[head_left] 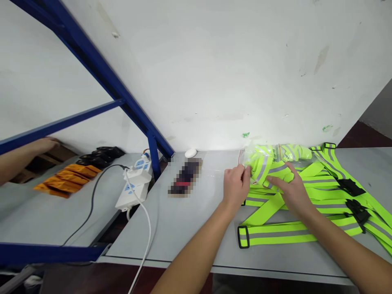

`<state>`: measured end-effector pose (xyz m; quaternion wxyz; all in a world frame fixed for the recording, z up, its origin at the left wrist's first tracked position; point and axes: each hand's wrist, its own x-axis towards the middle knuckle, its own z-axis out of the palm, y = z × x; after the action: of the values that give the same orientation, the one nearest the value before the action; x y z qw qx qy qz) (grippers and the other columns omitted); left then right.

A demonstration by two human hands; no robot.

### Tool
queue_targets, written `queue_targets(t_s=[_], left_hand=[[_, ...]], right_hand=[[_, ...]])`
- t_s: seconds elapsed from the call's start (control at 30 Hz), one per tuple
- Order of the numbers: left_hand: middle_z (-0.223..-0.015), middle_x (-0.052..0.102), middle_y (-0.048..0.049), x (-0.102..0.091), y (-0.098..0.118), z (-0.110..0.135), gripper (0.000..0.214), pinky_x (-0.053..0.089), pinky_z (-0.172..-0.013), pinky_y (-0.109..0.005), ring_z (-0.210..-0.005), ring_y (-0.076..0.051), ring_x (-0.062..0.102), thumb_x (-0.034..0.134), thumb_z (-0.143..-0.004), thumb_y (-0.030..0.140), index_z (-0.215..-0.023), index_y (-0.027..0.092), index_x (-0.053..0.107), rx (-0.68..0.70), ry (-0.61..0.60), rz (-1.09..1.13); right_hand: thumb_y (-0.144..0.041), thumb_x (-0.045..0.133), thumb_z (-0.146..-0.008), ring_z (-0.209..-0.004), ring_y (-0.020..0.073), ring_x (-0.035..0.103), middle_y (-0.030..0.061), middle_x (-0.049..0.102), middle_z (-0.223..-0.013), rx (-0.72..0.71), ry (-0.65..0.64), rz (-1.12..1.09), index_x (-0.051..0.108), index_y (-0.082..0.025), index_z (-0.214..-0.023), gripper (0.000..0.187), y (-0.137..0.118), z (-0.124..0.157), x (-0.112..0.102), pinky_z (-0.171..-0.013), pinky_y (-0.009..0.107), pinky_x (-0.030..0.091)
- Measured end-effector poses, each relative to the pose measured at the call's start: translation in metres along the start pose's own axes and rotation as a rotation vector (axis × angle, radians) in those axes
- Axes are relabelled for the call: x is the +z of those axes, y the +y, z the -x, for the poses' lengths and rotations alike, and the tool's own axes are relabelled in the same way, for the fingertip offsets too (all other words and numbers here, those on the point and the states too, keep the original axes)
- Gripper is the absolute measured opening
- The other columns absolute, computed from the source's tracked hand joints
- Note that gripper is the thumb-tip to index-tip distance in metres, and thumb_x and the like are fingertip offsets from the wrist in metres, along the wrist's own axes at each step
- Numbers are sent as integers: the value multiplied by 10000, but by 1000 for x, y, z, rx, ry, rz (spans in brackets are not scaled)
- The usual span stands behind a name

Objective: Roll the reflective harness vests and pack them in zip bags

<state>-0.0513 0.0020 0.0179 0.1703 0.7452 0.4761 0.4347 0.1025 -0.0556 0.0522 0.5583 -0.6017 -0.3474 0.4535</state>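
Two hands were seen at work over the counter (179,222). The clear bag (248,153) was pinched at its near left side by the left hand (235,185), fingers curled in tight. A rolled strap bundle (263,166), yellow-green with a grey stripe, was touched by the right hand (292,192), thumb and forefinger spread; its other fingers were hidden, so whether the bundle was gripped or only pressed could not be told. The bundle was placed near the wall (214,61), at least partly in the bag; the exact overlap was blurred by plastic glare.

A second bagged bundle (294,152) was set just beside, to the right. Loose straps (272,237) with black buckles (357,212) were spread beneath and nearer, partly covered by the right forearm and cut off at the right edge. One item (185,178) was pixelated, unreadable; a white oval object (190,153) was left behind it.

At left, a power strip (132,198) was partly covered by its plugs, and a white cable (149,228) was cut off below. Orange packets (67,179) and black packets (102,156) were crossed by no bar, but a co-worker's arm (21,159) was cut by the frame edge and partly blocked by the blue frame (92,65).
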Motion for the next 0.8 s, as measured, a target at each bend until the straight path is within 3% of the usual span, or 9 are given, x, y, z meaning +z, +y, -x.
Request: queue_targets(t_s=[0.07,0.17,0.3,0.37,0.5,0.57,0.67,0.8], left_hand=[[-542,371,50,-5,2,-1,340,270,-657,-319,-554,-133,362,400,-956,269,-627,210,342,160,46,-212],[-552,453,25,-7,11,4,305,265,-672,-340,-580,-146,417,420,-938,226,-634,204,405,308,48,-345],[-595,504,-1,-2,24,15,283,293,-698,-352,-644,-167,463,425,-913,243,-633,202,425,304,-62,-178],[-640,512,-5,1,25,17,299,337,-718,-343,-680,-173,480,413,-923,328,-652,206,442,135,-98,116],[-849,610,-40,1,28,9,466,448,-765,-329,-857,-203,566,378,-890,645,-843,221,569,-550,-34,952],[-957,654,-69,-4,32,3,612,472,-813,-349,-958,-238,595,375,-822,756,-976,215,619,-771,-163,1267],[-998,682,-91,-12,40,2,693,491,-828,-349,-988,-264,621,397,-795,778,-1032,180,656,-893,-317,1469],[-874,684,-35,-8,45,10,373,512,-734,-283,-901,-207,649,569,-850,534,-961,191,666,-981,-293,1512]], right_hand=[[-444,783,-620,-716,231,659,18,713,-828,-87,63,98,556,-221,-1072,553,5,1,2,-609,338,521],[-405,742,-686,-859,252,660,45,697,-964,-338,123,255,582,-218,-1051,440,15,0,5,-722,373,542],[-286,648,-791,-1005,245,645,56,676,-1096,-664,60,387,593,-244,-1108,324,31,-4,4,-847,385,539],[-212,621,-802,-1072,243,628,67,659,-1166,-812,35,455,577,-249,-1149,352,37,-8,0,-901,392,527],[-75,549,-780,-1177,253,572,124,586,-1280,-1102,-39,661,536,-217,-1228,470,37,-12,-7,-893,384,544],[-6,489,-751,-1167,254,574,142,580,-1265,-1252,-62,784,546,-204,-1211,504,32,-9,-6,-804,354,575],[60,437,-721,-1169,259,561,140,600,-1190,-1446,-12,923,590,-205,-1105,490,23,-4,3,-772,341,578],[49,474,-746,-1193,288,512,160,577,-1189,-1500,120,1036,619,-185,-990,367,18,-2,10,-878,418,550]])
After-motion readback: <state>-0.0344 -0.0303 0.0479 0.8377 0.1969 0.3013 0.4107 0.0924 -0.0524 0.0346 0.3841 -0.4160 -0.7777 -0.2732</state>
